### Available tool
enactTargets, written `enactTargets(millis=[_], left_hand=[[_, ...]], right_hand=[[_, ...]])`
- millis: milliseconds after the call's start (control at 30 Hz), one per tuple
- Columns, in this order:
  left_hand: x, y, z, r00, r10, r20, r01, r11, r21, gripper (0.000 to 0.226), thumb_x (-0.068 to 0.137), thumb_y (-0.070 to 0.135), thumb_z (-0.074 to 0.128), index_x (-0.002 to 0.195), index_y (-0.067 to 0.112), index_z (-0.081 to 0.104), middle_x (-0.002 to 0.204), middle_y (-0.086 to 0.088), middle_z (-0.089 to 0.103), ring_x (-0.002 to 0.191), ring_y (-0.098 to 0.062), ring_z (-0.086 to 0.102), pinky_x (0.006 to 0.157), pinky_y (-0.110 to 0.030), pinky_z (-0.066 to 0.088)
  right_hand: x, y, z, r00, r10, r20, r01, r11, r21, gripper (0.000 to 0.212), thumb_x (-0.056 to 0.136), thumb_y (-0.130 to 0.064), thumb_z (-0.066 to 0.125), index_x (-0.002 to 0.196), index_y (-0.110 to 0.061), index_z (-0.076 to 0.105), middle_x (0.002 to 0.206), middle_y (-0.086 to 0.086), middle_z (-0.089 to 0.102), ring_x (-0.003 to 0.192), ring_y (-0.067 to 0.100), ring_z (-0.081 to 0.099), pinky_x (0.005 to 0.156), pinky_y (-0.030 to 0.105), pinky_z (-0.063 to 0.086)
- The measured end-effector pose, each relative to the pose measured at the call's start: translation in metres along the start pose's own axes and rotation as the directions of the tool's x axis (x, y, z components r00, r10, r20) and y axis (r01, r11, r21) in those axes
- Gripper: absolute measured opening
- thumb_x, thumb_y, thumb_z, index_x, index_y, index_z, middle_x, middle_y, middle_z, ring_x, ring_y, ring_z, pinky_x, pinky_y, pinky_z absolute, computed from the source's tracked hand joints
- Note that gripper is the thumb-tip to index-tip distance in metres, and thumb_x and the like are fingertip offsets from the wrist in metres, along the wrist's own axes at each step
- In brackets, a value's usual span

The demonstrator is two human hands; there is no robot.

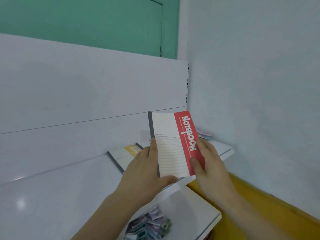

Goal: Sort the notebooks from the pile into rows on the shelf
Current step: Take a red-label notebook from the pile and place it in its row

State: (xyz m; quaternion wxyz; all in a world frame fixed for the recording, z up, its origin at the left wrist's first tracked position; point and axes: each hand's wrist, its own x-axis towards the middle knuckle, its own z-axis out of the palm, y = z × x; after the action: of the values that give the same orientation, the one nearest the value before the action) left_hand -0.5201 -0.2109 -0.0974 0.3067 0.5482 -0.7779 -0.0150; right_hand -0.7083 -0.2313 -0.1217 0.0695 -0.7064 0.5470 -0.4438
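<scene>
**Red-banded notebook held upright over a white shelf**

A person holds a cream-and-red softcover notebook (173,144) with a grey spine and the word "Notebook" running down its red band, gripped from both sides above a glossy white shelf (52,196). The left hand (143,170) clasps the spine edge, thumb lying along the front cover and a finger curled under the bottom corner. The right hand (207,163) pinches the red edge, thumb on the cover and fingers behind it. The notebook stands nearly upright, tilted slightly, clear of the shelf surface.

Behind the left hand, a cream-and-yellow notebook (124,155) with a grey spine lies flat on the shelf against the white back panel (86,92). Near the shelf's far right corner sits a small blurred pile of pale notebooks (205,135). On a lower white shelf (199,205), beneath the forearms, lies a heap of small packaged items (150,224), too blurred to identify. A yellow surface (259,205) shows at lower right, and a green door (86,19) above the panel.
</scene>
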Motion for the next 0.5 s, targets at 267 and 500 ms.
enactTargets(millis=[267,500], left_hand=[[0.084,-0.002,0.075,0.996,0.036,0.081,-0.050,0.982,0.181,0.096,0.086,0.071,0.053,0.155,0.025,0.004,0.141,0.008,0.043,0.124,-0.007,0.043,0.100,-0.021,0.041],[0.173,-0.031,0.141,0.994,-0.001,0.113,-0.018,0.985,0.169,0.086,0.087,0.068,0.054,0.151,0.026,0.015,0.135,0.006,0.048,0.114,-0.008,0.044,0.097,-0.026,0.044]], right_hand=[[0.058,0.088,-0.010,0.962,0.027,0.272,0.001,0.995,-0.102,0.077,0.091,-0.046,0.059,0.148,-0.046,0.008,0.146,-0.026,0.014,0.119,-0.002,0.035,0.099,0.013,0.037],[0.148,0.161,-0.002,0.913,-0.013,0.408,0.157,0.934,-0.322,0.092,0.083,-0.060,0.062,0.152,-0.042,0.004,0.155,-0.021,0.016,0.138,0.001,0.024,0.111,0.027,0.033]])
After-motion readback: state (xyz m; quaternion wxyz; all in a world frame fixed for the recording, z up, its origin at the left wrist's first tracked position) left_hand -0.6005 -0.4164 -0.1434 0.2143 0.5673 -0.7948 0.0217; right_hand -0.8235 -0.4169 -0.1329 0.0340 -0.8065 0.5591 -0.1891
